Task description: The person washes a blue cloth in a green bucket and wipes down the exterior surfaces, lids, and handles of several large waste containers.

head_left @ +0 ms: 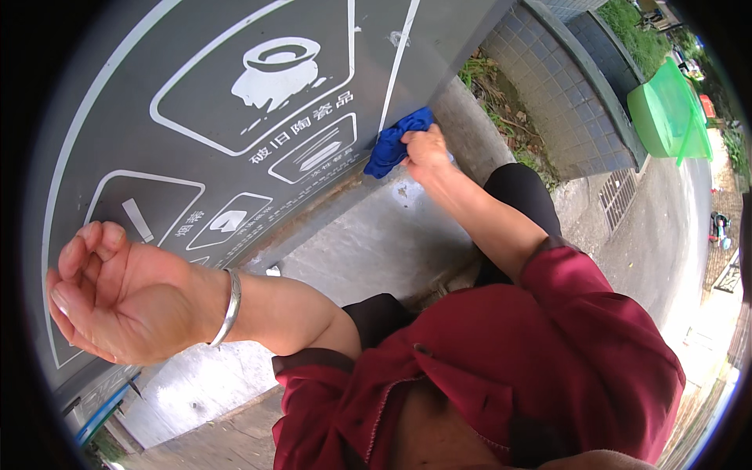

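My right hand grips a blue cloth and presses it against the lower right part of a grey panel. White outlines, pictures and lettering cover this panel. The cloth is bunched, with its upper end above my knuckles and a fold hanging to the left. Off to the left, my left hand is raised palm up in front of the panel, fingers loosely curled and apart, holding nothing. A silver bangle circles that wrist.
Below the panel runs a grey metal ledge. A tiled planter wall stands at the right, with a green plastic basket on its far side. A drain grate lies in the paved ground beyond my right knee.
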`<state>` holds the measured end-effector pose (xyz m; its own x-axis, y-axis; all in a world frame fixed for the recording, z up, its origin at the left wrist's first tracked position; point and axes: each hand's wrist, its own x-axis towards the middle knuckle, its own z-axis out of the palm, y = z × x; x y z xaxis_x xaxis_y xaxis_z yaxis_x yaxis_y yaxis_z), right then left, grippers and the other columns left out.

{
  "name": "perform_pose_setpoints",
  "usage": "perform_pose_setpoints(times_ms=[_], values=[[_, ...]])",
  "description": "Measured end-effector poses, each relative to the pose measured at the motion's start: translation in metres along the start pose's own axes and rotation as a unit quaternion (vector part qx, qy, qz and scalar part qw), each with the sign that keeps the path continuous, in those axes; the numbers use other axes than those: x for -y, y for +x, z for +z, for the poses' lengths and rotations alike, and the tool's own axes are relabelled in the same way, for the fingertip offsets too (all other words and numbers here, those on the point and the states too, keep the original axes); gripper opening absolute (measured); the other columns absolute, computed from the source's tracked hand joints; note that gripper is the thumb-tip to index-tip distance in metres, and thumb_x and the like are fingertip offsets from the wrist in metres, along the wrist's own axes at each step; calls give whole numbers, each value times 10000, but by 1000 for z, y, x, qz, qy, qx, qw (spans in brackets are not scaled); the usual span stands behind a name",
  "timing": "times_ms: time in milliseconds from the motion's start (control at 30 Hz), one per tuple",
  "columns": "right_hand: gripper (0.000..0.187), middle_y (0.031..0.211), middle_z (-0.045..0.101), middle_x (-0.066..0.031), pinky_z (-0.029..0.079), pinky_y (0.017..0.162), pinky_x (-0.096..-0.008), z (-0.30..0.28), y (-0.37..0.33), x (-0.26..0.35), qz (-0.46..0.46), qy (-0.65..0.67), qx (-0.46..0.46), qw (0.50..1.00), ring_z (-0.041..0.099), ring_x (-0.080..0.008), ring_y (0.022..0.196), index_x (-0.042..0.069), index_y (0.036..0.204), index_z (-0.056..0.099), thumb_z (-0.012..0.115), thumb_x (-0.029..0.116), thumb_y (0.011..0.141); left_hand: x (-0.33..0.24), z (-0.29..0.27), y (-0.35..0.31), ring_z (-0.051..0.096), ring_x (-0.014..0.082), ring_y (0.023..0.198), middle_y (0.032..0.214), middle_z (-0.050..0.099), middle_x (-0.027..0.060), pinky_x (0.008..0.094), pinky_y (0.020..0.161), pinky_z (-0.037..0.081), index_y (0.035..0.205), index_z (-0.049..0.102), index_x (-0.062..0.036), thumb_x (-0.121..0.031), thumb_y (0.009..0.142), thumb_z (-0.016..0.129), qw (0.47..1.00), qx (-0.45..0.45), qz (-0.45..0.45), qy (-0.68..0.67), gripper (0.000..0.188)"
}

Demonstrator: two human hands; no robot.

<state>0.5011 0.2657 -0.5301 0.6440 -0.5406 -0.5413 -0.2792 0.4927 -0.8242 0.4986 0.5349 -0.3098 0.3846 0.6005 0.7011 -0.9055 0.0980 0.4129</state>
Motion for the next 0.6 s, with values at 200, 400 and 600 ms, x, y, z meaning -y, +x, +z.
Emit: perform_pose_setpoints(times_ms=[200, 400, 600], values=[[278, 906, 583, -56, 464, 758, -274, 7, -96, 156, -387, 163, 169, 892, 569, -154, 816, 19, 1041, 463, 539, -59, 785, -1, 7, -9, 538, 233, 614, 724, 591, 179, 282, 526, 402, 856, 584, 58, -51, 871, 502, 998, -33, -8, -44, 137], [387, 1052, 506, -83, 373, 910, -305, 15, -67, 204, -713, 68, 52, 696, 471, -192, 1013, 36, 1142, 447, 593, -7, 786, -3, 15, -12, 538, 227, 618, 733, 595, 173, 271, 525, 400, 889, 574, 59, -53, 882, 501, 998, -49, -11, -47, 134], [571, 1204, 342, -137, 262, 1018, -375, -10, 2, 97, -628, -3, 64, 775, 344, -290, 1165, 69, 1271, 392, 665, 84, 769, 3, 18, -19, 463, 177, 656, 761, 551, 129, 261, 533, 341, 1013, 541, 43, -102, 897, 493, 998, -60, 16, 31, 192]])
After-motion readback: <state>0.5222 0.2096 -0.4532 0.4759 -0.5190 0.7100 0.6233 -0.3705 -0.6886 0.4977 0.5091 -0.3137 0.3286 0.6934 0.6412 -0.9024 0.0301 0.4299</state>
